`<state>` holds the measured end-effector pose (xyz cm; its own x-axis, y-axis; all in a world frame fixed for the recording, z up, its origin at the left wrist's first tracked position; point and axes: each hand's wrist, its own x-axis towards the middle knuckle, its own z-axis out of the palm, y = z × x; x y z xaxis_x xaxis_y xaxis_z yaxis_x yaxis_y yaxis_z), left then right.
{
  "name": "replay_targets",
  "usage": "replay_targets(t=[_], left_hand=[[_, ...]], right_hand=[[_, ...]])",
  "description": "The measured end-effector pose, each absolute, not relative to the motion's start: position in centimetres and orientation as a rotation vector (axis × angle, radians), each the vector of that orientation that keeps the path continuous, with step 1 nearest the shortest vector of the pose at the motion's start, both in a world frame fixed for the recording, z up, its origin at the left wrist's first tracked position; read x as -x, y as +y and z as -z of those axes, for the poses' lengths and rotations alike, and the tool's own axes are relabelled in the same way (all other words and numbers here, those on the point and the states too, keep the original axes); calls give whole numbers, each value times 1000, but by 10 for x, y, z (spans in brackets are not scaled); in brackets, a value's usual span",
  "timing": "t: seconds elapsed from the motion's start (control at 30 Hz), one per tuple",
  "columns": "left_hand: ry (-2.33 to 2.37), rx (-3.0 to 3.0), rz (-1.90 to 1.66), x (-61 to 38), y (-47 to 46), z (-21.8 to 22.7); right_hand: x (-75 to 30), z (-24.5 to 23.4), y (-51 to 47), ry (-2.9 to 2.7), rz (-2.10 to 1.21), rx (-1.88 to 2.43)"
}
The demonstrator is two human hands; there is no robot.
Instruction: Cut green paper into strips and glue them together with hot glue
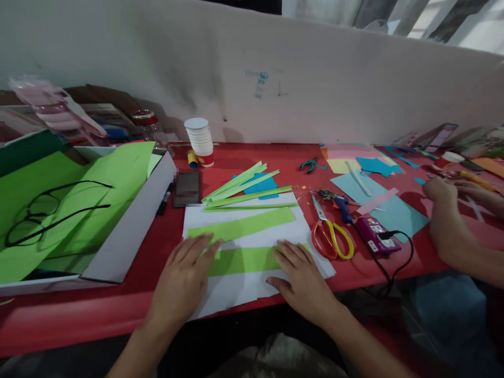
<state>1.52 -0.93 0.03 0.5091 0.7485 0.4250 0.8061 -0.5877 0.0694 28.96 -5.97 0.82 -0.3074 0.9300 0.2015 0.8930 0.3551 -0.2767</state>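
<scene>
Head view: green paper strip [242, 261] pinned flat.
Left hand [184, 281] and right hand [302, 281] press it, fingers outstretched, gripping nothing; likely light, floppy, crease-prone, best pinched at an end.

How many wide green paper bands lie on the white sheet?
2. The upper band lies slanted across the white sheet; the lower band lies between the left hand and right hand, whose fingertips touch its ends. The narrow strips beyond are not counted.

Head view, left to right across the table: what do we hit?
White box of green paper → left hand → right hand → red-and-yellow scissors → purple glue gun → another person's hand.
</scene>
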Motion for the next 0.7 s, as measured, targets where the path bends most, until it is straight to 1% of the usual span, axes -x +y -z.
replay_targets(t=[0.1, 0.23, 0.37, 0.43, 0.53, 0.63, 0.7], left_hand=[[-1321, 2740, 677, -16, -23, 5], [-1460, 2746, 635, -14, -23, 11], [-1639, 2731, 587, -19, -15, 4], [-1716, 2743, 568, -24, -13, -5], [-1726, 2667, 622, -28, -14, -18], [-1522, 2511, 793, -21, -20, -22], [-1384, 2461, 837, -12, -27, -18]], right_hand=[[-293, -7, -64, -2326, -231, 1592], [-298, -11, -47, -2256, -327, 1674], [-297, -20, -28, -2246, -503, 1853], [-296, -26, -22, -2272, -556, 1855], [-297, -32, -21, -2266, -416, 1718], [-297, -31, -28, -2248, -151, 1544], [-296, -25, -35, -2311, -21, 1441]])
